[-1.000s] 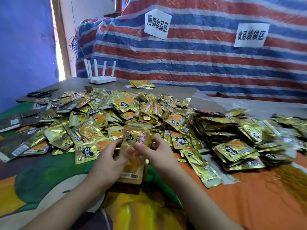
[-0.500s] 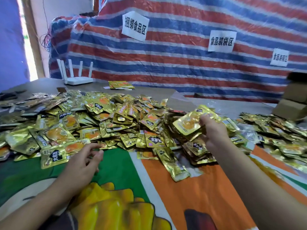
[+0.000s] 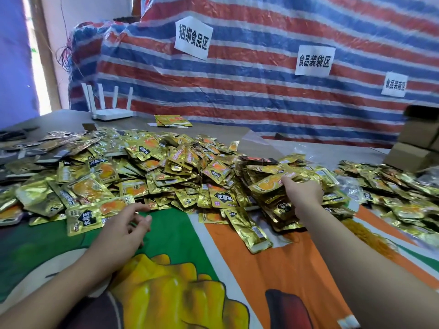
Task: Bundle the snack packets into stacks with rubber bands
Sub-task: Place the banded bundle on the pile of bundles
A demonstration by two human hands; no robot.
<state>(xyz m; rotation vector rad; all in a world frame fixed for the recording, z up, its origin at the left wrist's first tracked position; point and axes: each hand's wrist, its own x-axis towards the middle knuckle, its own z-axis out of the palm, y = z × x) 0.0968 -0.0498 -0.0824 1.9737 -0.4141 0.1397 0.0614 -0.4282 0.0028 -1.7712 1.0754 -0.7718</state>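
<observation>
A wide heap of loose gold snack packets (image 3: 142,162) covers the table's far half. My right hand (image 3: 303,194) grips a bundled stack of packets (image 3: 268,184) and has it down on the pile of bundled stacks (image 3: 285,217) right of centre. My left hand (image 3: 123,224) hovers over the green cloth with relaxed fingers and holds nothing, just beside a single packet (image 3: 95,216) at the heap's near edge. A heap of yellow rubber bands (image 3: 367,233) lies on the cloth to the right of my right forearm.
More gold packets (image 3: 392,186) lie at the far right by clear plastic bags. Cardboard boxes (image 3: 415,148) stand at the right edge. A white router (image 3: 111,113) and a few packets (image 3: 172,121) sit at the back, against a striped tarp (image 3: 237,91).
Both hands held one stack in front of me; my right hand then carried it right and lowered it onto the bundled pile. My left hand let go and stayed near the loose heap.
</observation>
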